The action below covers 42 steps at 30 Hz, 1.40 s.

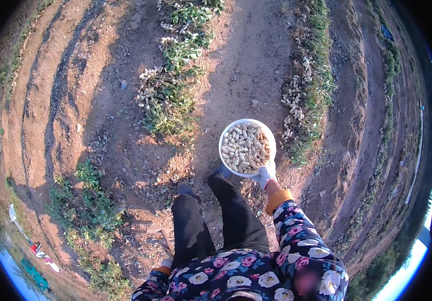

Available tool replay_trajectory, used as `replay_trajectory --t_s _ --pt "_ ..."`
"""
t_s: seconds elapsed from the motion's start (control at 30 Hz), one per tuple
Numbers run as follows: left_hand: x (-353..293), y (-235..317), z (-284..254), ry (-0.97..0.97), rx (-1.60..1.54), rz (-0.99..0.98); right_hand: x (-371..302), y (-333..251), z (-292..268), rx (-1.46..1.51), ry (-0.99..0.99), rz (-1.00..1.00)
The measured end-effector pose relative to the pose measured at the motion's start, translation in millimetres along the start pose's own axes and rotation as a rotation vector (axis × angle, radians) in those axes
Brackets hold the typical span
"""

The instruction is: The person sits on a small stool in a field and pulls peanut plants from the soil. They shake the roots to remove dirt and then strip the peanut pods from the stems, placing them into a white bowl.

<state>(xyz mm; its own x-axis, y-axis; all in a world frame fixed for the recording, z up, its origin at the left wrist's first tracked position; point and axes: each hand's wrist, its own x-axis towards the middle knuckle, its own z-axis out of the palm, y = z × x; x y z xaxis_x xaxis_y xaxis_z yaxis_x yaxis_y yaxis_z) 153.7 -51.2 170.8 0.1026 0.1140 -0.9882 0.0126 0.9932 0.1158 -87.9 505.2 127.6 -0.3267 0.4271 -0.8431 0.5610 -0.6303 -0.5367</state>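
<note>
Out front, right hand (265,175) grips the rim of the full peanut bucket (224,150) — one-handed, could tip and spill on rough soil. Left hand (166,263) by hip — grip unclear.

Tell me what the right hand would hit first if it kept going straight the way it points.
The right hand already grips the white bucket of peanuts; beyond it, probably the uprooted peanut plants, though depth is unclear.
</note>
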Motion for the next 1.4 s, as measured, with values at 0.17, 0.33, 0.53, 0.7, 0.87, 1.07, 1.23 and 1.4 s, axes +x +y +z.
replay_trajectory --t_s 0.17,0.33,0.53,0.7,0.87,1.07,1.23,1.4 --pt "-16.2 40.2 -60.0 -0.018 -0.017 0.031 31.2 -70.0 59.1 0.112 0.014 -0.018" --pt "-15.5 57.7 -130.6 -0.030 -0.022 0.082 74.3 -124.6 113.4 0.242 -0.034 -0.027" --pt "-18.2 67.2 -222.9 -0.067 -0.004 0.157 111.0 -202.2 185.4 0.312 0.045 -0.004" --pt "-17.4 98.6 -278.0 -0.106 0.001 0.179 178.5 -244.1 218.7 0.295 -0.069 -0.035" --pt "8.6 150.7 -326.4 -0.100 0.017 0.179 285.3 -244.1 236.8 0.312 -0.139 -0.057" --pt "53.1 206.7 -382.2 -0.049 0.059 0.208 369.2 -201.4 208.5 0.133 -0.167 0.088" --pt "53.0 214.8 -422.8 -0.026 0.114 0.226 277.7 -153.6 199.3 -1.029 -0.271 0.034" --pt "43.4 212.5 -450.8 0.000 0.167 0.250 147.1 -83.4 211.1 -1.856 -1.619 0.277"
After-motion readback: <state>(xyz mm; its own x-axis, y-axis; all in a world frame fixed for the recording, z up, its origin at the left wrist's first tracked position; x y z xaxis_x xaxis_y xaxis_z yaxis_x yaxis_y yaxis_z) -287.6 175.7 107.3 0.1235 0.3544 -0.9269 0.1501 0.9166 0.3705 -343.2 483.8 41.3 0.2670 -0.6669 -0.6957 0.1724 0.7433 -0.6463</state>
